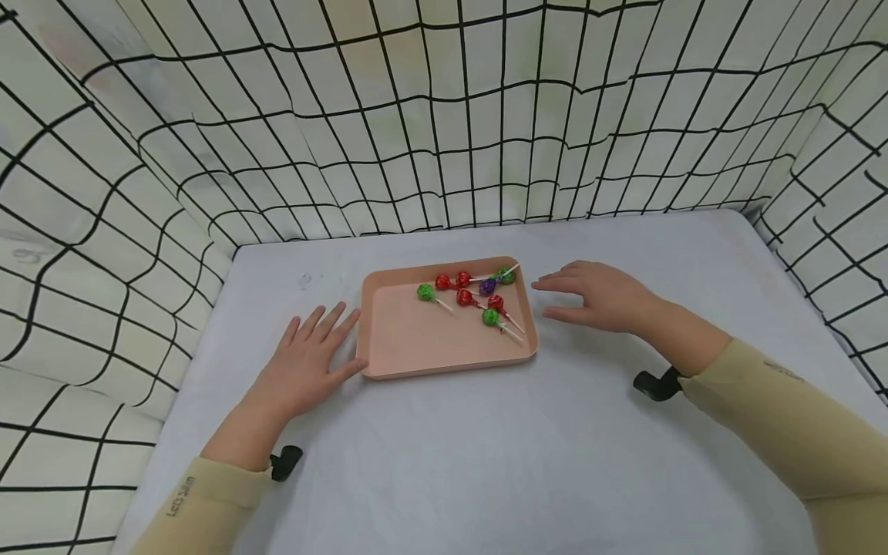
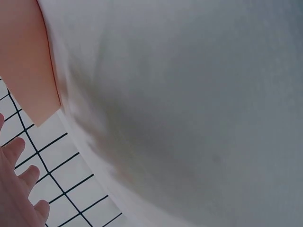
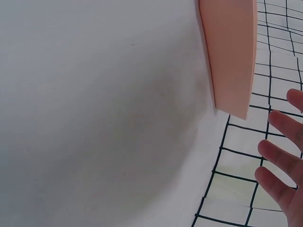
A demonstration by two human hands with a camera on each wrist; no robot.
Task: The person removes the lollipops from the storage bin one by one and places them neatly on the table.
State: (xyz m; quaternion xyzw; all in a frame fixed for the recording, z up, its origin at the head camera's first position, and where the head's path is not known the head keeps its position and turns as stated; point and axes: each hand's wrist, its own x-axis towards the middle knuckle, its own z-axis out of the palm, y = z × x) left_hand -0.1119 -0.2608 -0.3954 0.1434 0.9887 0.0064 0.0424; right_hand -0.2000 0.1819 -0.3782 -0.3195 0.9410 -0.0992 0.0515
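A shallow pink tray (image 1: 416, 339) lies on the white-covered table, with several wrapped lollipops in its right half. They include a green lollipop (image 1: 425, 292) set a little to the left, a purple lollipop (image 1: 488, 286) and a red lollipop (image 1: 464, 297). Beside the tray's left edge is my left hand (image 1: 301, 374), fingers spread, its thumb at the near left corner; contact with the rim is hard to tell. My right hand (image 1: 597, 299) is just off the right edge, its straight fingers pointing at the tray, holding nothing. Both wrist views show spread fingertips near the tray's outer wall (image 3: 229, 56).
Black wire grid panels (image 1: 472, 116) over white sheeting stand along the back and both sides. The white tablecloth (image 1: 513, 455) spreads in front of the tray. A small black device (image 1: 657, 384) sits at the right wrist and another black device (image 1: 286, 463) at the left.
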